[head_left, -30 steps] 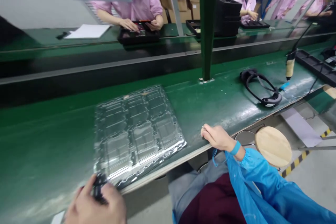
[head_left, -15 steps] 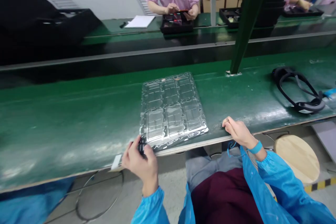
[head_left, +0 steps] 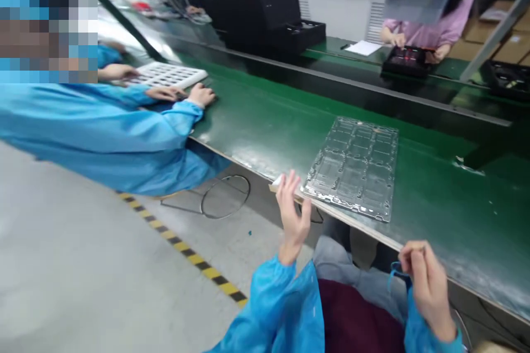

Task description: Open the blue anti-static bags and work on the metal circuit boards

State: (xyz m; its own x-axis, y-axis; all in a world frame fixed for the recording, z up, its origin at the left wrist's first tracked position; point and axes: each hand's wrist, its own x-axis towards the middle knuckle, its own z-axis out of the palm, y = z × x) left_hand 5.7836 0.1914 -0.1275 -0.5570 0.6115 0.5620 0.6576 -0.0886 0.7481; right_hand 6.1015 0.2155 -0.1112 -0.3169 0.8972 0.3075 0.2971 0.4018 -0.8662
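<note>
A clear plastic blister tray (head_left: 355, 174) with several moulded pockets lies on the green workbench (head_left: 256, 127), its near side close to the front edge. My left hand (head_left: 293, 220) is raised at that edge, just left of the tray's near corner, fingers apart and nothing visible in them. Beside its fingertips a small white piece (head_left: 278, 181) sits on the bench edge. Right of the tray, my right hand (head_left: 426, 281) is closed at the bench edge with its fingertips pinched together. Whatever may be between them is too small to make out. A blue wrist cord (head_left: 395, 271) hangs by it.
To the left, a co-worker's hands (head_left: 201, 95) rest by a white slotted tray (head_left: 171, 74). Across the bench, a person in pink handles items over a black tray (head_left: 403, 66). Black boxes (head_left: 256, 14) stand at the back. A metal post (head_left: 497, 33) rises at right.
The view has swung left, bringing the co-worker in. My left hand has opened and come off the tray corner; the dark object in its fingers no longer shows. My right hand is lower, still closed.
</note>
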